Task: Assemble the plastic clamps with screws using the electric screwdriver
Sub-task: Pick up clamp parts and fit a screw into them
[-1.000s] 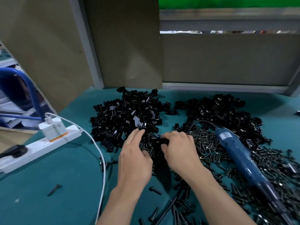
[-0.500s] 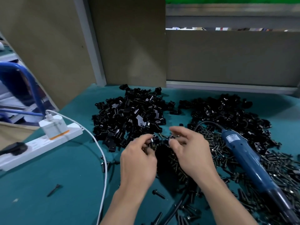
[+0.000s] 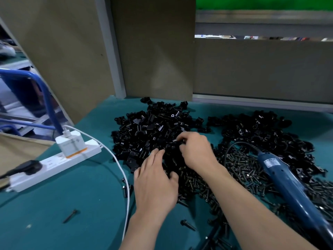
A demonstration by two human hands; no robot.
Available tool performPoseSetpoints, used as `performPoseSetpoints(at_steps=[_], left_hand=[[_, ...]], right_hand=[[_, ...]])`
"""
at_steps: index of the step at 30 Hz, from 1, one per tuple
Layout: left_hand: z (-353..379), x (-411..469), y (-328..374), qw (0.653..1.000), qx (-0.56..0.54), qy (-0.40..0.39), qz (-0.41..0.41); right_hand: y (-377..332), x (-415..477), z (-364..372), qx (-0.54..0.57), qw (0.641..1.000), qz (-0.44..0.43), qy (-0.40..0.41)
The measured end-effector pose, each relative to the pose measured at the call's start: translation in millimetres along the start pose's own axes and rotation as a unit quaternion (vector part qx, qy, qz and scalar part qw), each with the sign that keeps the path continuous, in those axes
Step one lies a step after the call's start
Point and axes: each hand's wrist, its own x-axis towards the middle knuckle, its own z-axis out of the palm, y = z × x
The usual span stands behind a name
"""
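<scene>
Within right hand [image 3: 195, 152], blurred dark part [image 3: 178, 141]

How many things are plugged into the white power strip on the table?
2. A white charger sits near the far end of the power strip; a black plug sits toward its near end. That end reaches the frame edge, so another may be hidden.

I count two heaps of black plastic clamps [image 3: 147, 132], one uncountable scatter of dark metal screws [image 3: 241, 170], one blue electric screwdriver [image 3: 288, 184], one white power strip [image 3: 54, 165].

left hand [image 3: 155, 184] flat by clamp pile [image 3: 149, 130] | right hand [image 3: 196, 152] pinches small part [image 3: 179, 141]
</scene>
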Motion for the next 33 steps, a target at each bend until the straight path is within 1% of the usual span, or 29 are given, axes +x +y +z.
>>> performPoseSetpoints(at_steps=[3, 4, 5, 6, 7, 8, 10, 12, 13, 15, 17, 18, 19, 21, 22, 23, 24, 25, 27, 28, 29, 30, 31, 32, 33], left_hand=[[-1, -2, 4, 1.000, -0.005, 0.016, -0.001], [-4, -3, 6, 0.999, -0.006, 0.041, 0.008], [-6, -4, 8, 0.997, -0.011, 0.070, 0.029], [-10, -6, 10, 0.993, -0.034, 0.091, 0.061], [-12, -9, 14, 0.988, -0.075, 0.093, 0.097], [-15, -14, 19, 0.981, -0.127, 0.068, 0.128], [-15, -27, 28, 0.962, -0.207, -0.043, 0.173], [-8, -38, 38, 0.936, -0.250, -0.140, 0.203], [-5, -41, 42, 0.923, -0.272, -0.181, 0.204], [-1, -43, 48, 0.895, -0.309, -0.260, 0.187], [2, -44, 48, 0.868, -0.329, -0.331, 0.169], [4, -45, 47, 0.862, -0.328, -0.349, 0.164], [6, -46, 47, 0.864, -0.323, -0.351, 0.161], [11, -47, 46, 0.875, -0.331, -0.315, 0.159], [12, -48, 47, 0.875, -0.355, -0.289, 0.157], [13, -48, 48, 0.873, -0.382, -0.264, 0.152], [13, -49, 50, 0.870, -0.405, -0.244, 0.141], [13, -49, 51, 0.869, -0.421, -0.227, 0.127], [15, -50, 52, 0.864, -0.445, -0.211, 0.103], [16, -50, 52, 0.856, -0.460, -0.217, 0.093], [17, -49, 52, 0.840, -0.483, -0.233, 0.079], [16, -49, 52, 0.817, -0.511, -0.258, 0.069], [15, -49, 53, 0.790, -0.538, -0.288, 0.061], [13, -49, 53, 0.769, -0.553, -0.314, 0.059], [11, -49, 54, 0.755, -0.562, -0.333, 0.060]], right_hand=[[15, -23, -21, 0.137, 0.986, 0.027, 0.089], [21, -35, -30, 0.202, 0.974, 0.034, 0.093], [26, -50, -37, 0.275, 0.957, 0.040, 0.078], [32, -67, -43, 0.338, 0.939, 0.040, 0.054], [38, -84, -47, 0.383, 0.922, 0.037, 0.035], [44, -100, -49, 0.411, 0.911, 0.034, 0.026], [54, -123, -52, 0.464, 0.884, 0.045, 0.027], [62, -138, -54, 0.525, 0.849, 0.059, 0.028], [64, -142, -56, 0.548, 0.834, 0.062, 0.026], [68, -150, -59, 0.574, 0.816, 0.065, 0.022], [71, -155, -61, 0.573, 0.816, 0.073, 0.010], [72, -155, -61, 0.566, 0.821, 0.075, 0.003], [73, -156, -61, 0.551, 0.832, 0.071, -0.004], [73, -154, -61, 0.524, 0.850, 0.060, -0.016], [74, -154, -63, 0.527, 0.848, 0.053, -0.024], [74, -152, -65, 0.545, 0.836, 0.050, -0.031], [74, -152, -67, 0.557, 0.828, 0.052, -0.029], [76, -151, -68, 0.555, 0.830, 0.057, -0.010], [78, -152, -72, 0.497, 0.863, 0.068, 0.051], [78, -153, -73, 0.479, 0.873, 0.073, 0.051], [75, -154, -74, 0.485, 0.871, 0.080, 0.016], [72, -156, -73, 0.516, 0.851, 0.086, -0.044], [67, -158, -71, 0.563, 0.814, 0.097, -0.105], [63, -160, -70, 0.602, 0.778, 0.103, -0.149], [59, -161, -69, 0.628, 0.751, 0.107, -0.173]])
